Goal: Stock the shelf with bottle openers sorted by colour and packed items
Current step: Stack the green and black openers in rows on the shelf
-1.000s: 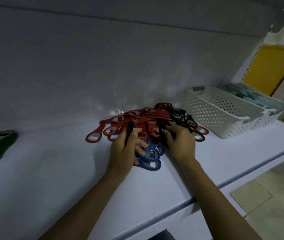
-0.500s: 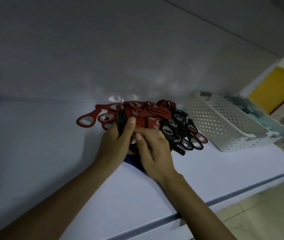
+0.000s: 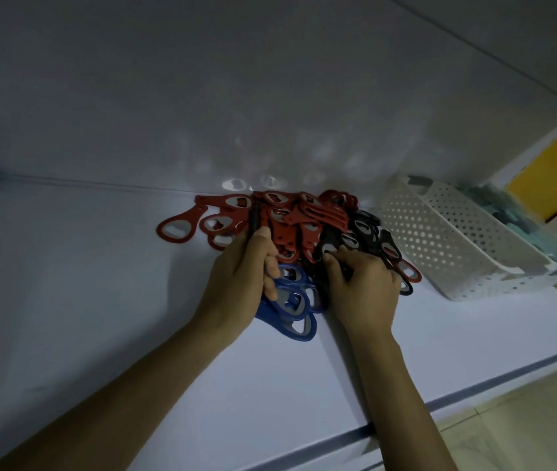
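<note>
Bottle openers (image 3: 290, 229) lie heaped, colours mixed, at the back of the shelf (image 3: 100, 300); left hand (image 3: 236, 277) clenches a black bunch, right hand (image 3: 362, 287) pinches more black ones: likely light, stiff, slippery, best gripped across the flat handles.

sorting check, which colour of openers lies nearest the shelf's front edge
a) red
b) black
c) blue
c: the blue openers lie nearest the front edge of the shelf, between the left hand and right hand, with the red openers and black openers behind them.
</note>
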Available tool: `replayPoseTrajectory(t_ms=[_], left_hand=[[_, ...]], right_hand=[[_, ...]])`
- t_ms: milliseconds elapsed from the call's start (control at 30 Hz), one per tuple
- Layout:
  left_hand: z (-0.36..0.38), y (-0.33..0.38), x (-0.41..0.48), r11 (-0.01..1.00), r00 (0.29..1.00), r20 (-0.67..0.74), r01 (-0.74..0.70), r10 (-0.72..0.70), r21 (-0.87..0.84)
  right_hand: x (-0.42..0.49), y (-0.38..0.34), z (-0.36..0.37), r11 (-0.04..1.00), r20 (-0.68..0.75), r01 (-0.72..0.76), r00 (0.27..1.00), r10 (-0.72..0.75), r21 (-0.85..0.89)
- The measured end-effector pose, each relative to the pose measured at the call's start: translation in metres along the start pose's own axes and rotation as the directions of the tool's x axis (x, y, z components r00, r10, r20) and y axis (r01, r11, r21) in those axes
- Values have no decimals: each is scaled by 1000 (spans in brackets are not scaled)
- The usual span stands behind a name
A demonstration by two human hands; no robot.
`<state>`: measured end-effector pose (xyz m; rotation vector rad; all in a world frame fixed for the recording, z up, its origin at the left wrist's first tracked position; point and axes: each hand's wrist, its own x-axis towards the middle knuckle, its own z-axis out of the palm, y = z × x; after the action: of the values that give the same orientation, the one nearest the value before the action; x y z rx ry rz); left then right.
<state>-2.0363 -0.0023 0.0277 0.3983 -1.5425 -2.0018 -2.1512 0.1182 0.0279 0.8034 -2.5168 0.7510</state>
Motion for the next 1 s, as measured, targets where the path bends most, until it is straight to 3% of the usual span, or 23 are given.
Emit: replayPoseTrajectory(t_ms=[133,200,267,367,433,500,600,700,767,833,900,1000], left_hand=[[0,-2,1,999,1000,-7,4,-4,50],[0,-3,2,998,1000,-6,9,-8,57],[0,-3,2,998,1000,-4,22,-22,66],[0,-2,0,996,999,23,23,-25,85],[0,-1,0,994,999,29,13,-16,112],[0,-3,1,992,1000,10,14,-16,129],[-1,-6,3,988,1000,-10,19,-17,156],[0,-5,1,990,1000,17,4,-7,139],[1,-2,-1,994,1000,21,-4,2,107],[2,0,-2,995,1000,26,-14,12,94],[2,0,-2,997,999,43,-22,19,74],[1,-1,-1,999,998,60,-11,9,34]], right_hand=[[1,-2,2,999,-104,4,995,0,38],[-1,-8,1,968,-193,-9,979,59,249],[-7,-13,0,906,-268,70,962,49,417],[-19,-23,-2,805,-232,372,927,-295,463],[-23,-29,1,721,-132,563,816,-563,405],[-21,-33,3,682,-78,633,751,-656,366],[-19,-31,1,715,-126,594,794,-595,369],[-16,-18,-6,863,-172,370,928,-330,344],[-11,-7,-8,949,-62,139,990,-126,284],[-9,3,-6,982,90,-6,996,-12,190],[-10,6,-4,993,134,-3,991,-13,119],[-11,2,-5,993,73,70,994,-77,99]])
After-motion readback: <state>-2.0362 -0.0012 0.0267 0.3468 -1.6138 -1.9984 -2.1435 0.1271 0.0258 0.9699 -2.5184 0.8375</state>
